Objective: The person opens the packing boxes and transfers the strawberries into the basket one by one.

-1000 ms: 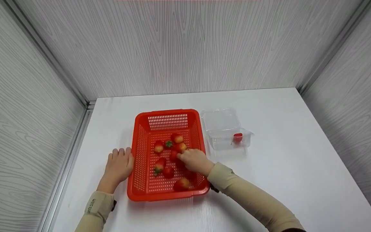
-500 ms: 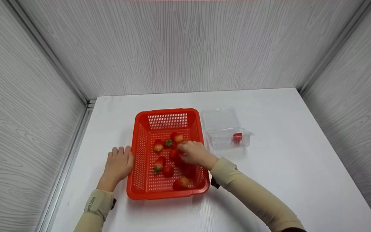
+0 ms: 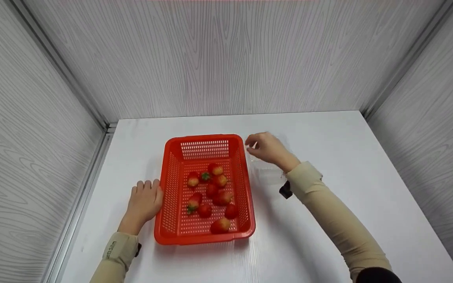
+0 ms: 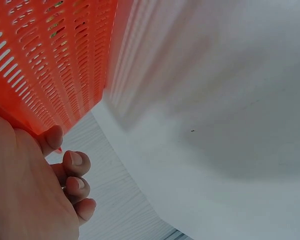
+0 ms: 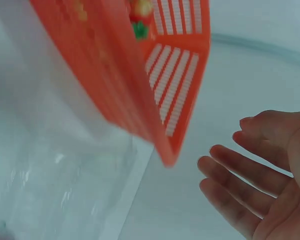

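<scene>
A red perforated plastic basket [image 3: 205, 238] with several strawberries [image 3: 221, 225] spread over its floor stands on the white table. My left hand [image 3: 145, 200] rests against its left side, thumb at the rim; the left wrist view shows the other fingers [image 4: 76, 159] loosely bent below the rim. My right hand [image 3: 267, 148] is raised just right of the basket's far right corner, over a clear plastic clamshell box [image 3: 266, 173]. Nothing lies between its fingers, which are spread apart in the right wrist view. The hand and forearm cover much of the box, including its strawberry.
A grey wood-grained panel [image 3: 226, 59] rises behind the table, and similar panels stand at left and right. The white tabletop [image 3: 352, 165] extends to the right of the box. My right sleeve [image 3: 340, 224] crosses the table's right front part.
My right hand has lifted out of the basket and moved up and right, over the clamshell box, without a strawberry. The strawberries it covered now show. My left hand stays at the basket's side.
</scene>
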`<state>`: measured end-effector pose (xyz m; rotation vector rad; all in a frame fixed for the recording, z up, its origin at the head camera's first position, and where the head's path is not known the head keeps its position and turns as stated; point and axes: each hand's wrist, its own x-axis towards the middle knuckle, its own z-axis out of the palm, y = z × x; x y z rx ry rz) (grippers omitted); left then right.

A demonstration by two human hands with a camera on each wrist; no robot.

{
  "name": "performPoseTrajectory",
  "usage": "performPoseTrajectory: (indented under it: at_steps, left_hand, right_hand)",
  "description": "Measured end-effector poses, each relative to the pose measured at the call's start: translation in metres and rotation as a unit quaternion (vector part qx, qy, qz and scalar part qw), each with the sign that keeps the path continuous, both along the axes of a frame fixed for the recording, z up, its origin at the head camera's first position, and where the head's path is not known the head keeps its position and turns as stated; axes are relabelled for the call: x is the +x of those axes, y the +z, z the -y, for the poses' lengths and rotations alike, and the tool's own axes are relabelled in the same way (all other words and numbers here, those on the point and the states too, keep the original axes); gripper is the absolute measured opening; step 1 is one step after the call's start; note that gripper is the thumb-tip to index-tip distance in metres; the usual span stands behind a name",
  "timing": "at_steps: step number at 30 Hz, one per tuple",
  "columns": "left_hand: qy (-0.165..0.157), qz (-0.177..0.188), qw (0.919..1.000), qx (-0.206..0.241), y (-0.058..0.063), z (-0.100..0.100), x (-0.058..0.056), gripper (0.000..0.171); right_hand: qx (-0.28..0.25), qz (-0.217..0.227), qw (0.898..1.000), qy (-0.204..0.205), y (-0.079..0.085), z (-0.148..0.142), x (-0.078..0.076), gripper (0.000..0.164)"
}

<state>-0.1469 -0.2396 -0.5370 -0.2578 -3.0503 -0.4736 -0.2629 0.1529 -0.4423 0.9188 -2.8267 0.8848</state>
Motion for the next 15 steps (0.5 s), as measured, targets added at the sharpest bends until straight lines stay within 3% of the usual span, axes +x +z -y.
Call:
performPoseTrajectory:
  at_steps: [6, 10, 15]
  left_hand:
    - [0.005, 0.004, 1.0, -0.004, -0.001, 0.001, 0.001, 0.024]
    - [0.004, -0.001, 0.9999, -0.01, -0.001, 0.0, -0.001, 0.022]
    - [0.005, 0.003, 0.9999, -0.014, -0.001, -0.001, -0.001, 0.022]
  right_hand:
    - [-0.008, 0.033, 0.999, -0.03, -0.005, -0.053, -0.026, 0.014]
    - [0.007, 0.05, 0.998, -0.047, -0.026, -0.086, -0.031, 0.016]
    - [0.055, 0.106, 0.99, -0.069, -0.057, -0.11, -0.026, 0.024]
